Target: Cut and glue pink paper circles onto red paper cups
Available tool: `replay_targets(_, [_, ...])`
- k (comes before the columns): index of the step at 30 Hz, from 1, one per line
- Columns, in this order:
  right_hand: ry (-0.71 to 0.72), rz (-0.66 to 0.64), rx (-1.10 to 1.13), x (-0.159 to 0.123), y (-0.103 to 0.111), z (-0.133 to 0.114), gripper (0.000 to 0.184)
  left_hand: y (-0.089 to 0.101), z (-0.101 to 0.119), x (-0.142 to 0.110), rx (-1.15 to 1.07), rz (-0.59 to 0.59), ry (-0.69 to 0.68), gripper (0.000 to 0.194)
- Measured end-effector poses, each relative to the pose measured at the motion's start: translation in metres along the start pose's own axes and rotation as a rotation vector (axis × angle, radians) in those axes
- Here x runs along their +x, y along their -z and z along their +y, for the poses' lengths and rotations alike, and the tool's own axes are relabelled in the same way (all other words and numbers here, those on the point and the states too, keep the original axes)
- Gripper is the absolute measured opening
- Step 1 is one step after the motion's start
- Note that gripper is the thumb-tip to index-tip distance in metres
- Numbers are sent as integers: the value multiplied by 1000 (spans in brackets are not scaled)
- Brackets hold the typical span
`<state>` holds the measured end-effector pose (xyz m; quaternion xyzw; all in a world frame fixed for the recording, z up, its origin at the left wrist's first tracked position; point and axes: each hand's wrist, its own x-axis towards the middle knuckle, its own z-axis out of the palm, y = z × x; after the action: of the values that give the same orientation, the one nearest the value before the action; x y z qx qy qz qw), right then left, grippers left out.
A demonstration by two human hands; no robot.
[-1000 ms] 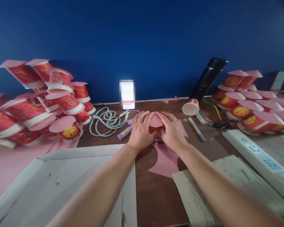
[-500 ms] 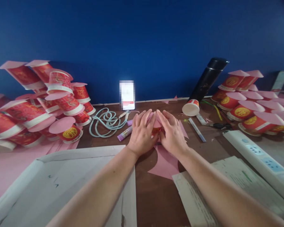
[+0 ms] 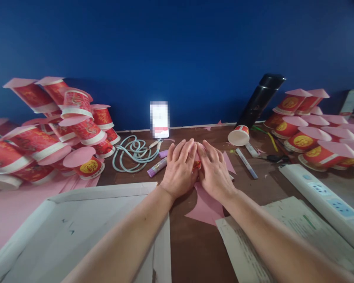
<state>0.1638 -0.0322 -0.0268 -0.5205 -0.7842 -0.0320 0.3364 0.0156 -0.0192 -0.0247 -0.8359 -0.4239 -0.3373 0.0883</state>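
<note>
In the middle of the table, my left hand (image 3: 179, 169) and my right hand (image 3: 215, 167) rest with fingers stretched over a red paper cup (image 3: 196, 165). The fingertips meet at its top, on a piece of pink paper that my hands mostly cover. Only a small part of the cup shows between my thumbs. A cut pink paper scrap (image 3: 206, 206) lies on the table below my hands. Left of my left hand lies a purple glue stick (image 3: 157, 167) beside its purple cap (image 3: 163, 153). A marker (image 3: 246, 163) lies to the right of my right hand.
Red cups with pink paper tops crowd the left (image 3: 85, 131) and right (image 3: 305, 141). At the back are a lit phone (image 3: 159, 120), coiled cable (image 3: 135, 155), tipped paper cup (image 3: 238, 136) and black flask (image 3: 259, 100). Nearer stand a white box (image 3: 106, 232) and power strip (image 3: 327, 200).
My hands have flattened slightly over the cup's top, fingers closer together. The whole view has shifted a little; other things lie as before.
</note>
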Motion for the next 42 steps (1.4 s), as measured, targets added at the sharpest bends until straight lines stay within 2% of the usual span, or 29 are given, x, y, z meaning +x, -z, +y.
replay_targets(5, [-17,-10,-8,0,-3,3,69,-4,-1,-2,-14,13,33,69])
replay_targets(10, [-77,36,-21,4,-6,9,75,-13,-9,-3,3,96,89,81])
replay_targets(18, [-102,-31,-87,8,-4,11,65,-12,-11,-4,16,61,93,69])
replay_targets(25, [-75,-6,-97,8,-1,10,60,-8,-10,-3,34,31,88,66])
replay_targets(33, [-73,57,-87,14,-7,12,64,-8,-8,1,26,80,106,73])
replay_targets(42, [-113,-26,-121,19,-7,11,64,-12,-14,7,89,83,97,53])
